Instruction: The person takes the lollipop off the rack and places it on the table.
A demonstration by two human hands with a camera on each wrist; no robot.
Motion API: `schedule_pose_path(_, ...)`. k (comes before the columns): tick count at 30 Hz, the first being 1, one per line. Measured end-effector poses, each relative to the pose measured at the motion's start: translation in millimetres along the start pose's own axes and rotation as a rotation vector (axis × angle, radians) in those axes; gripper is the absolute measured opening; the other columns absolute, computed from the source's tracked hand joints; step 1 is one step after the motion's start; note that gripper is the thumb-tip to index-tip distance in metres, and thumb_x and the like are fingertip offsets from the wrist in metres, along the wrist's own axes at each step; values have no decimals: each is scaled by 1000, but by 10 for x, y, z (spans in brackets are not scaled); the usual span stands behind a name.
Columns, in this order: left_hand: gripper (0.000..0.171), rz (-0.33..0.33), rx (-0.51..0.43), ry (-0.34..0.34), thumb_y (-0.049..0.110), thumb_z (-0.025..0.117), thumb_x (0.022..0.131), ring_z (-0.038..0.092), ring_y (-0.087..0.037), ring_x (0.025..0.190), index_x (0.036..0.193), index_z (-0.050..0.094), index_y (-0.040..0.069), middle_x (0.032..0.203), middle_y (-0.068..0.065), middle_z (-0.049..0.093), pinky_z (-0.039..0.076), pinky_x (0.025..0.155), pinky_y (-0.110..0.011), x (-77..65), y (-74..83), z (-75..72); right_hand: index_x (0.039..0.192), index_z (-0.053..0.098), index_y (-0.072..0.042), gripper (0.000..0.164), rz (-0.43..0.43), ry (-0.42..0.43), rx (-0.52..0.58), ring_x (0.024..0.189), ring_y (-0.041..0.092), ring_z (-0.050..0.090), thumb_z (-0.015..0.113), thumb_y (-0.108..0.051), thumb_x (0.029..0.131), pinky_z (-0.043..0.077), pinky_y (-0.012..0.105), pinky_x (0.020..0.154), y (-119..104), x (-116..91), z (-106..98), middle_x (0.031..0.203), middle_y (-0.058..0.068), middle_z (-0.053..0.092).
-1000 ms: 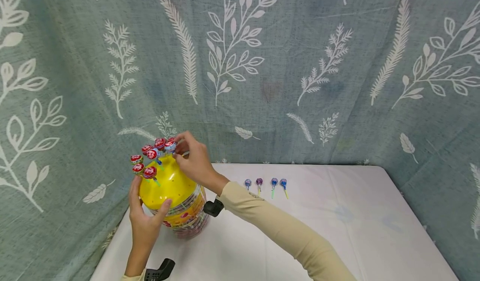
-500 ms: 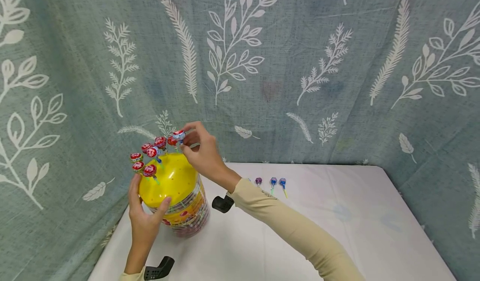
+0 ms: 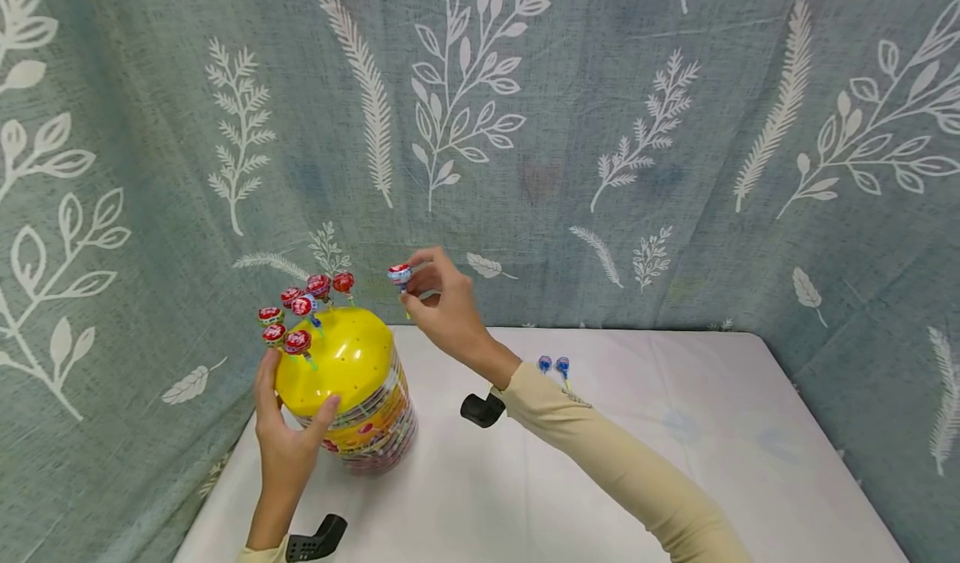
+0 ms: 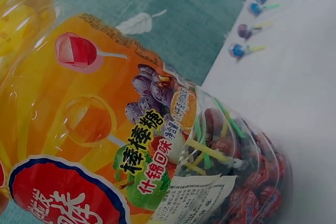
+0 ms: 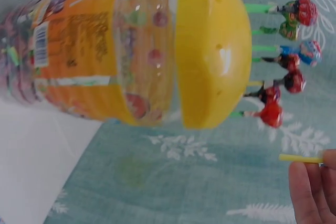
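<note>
My right hand [image 3: 453,313] pinches a lollipop [image 3: 400,275] with a blue and red wrapper, up in the air to the right of the jar's lid. Its yellow stick [image 5: 299,158] shows in the right wrist view, pointing toward the jar side, apart from the lid. The big plastic candy jar [image 3: 371,439] stands at the table's left, full of lollipops. On its domed yellow lid [image 3: 341,371], dotted with small holes, several lollipops [image 3: 297,343] stand upright by their sticks along the left and back. My left hand [image 3: 288,454] grips the lid's near left side, thumb in front.
Several blue and purple lollipops [image 4: 247,31] lie in a row on the white table [image 3: 675,454]; my right forearm hides part of this row in the head view. A green leaf-patterned curtain [image 3: 525,171] hangs behind the table.
My right hand has drawn the blue and red lollipop away from the lid, to the right. Behind it a red lollipop now shows fully on the lid. My left hand keeps its place.
</note>
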State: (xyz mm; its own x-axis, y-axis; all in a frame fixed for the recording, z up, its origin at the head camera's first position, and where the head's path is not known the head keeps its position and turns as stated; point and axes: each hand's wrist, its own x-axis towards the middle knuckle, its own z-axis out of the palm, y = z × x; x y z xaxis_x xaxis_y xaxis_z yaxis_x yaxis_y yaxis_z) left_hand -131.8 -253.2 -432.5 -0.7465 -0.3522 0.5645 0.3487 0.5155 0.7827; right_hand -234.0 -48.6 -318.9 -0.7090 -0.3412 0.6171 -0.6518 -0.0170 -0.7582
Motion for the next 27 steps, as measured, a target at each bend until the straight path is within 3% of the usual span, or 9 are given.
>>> schedule_pose_path(3, 91, 6, -2, -1, 5, 70, 77, 29, -9, 132, 151, 20, 18, 154, -3, 21, 24, 104, -16, 1, -19, 3, 113, 46, 8, 32, 17, 5, -8, 80, 37, 61, 57, 13, 83, 53, 26, 66, -83, -62, -104, 90, 28, 60)
schedule_pose_path(8, 91, 10, -10, 0, 5, 70, 77, 29, -10, 132, 151, 20, 17, 154, -4, 21, 24, 105, -17, 2, -26, 8, 113, 46, 8, 32, 46, 12, -1, 81, 38, 61, 57, 14, 83, 53, 41, 67, -38, -142, -231, 90, 29, 59)
schedule_pose_path(27, 90, 31, -51, 1, 3, 69, 76, 28, -13, 134, 151, 21, 14, 154, -5, 20, 22, 108, -22, 12, -59, 17, 117, 47, 9, 35, 188, 32, -31, 85, 39, 61, 59, 12, 84, 51, 48, 72, 251, -454, -626, 91, 29, 59)
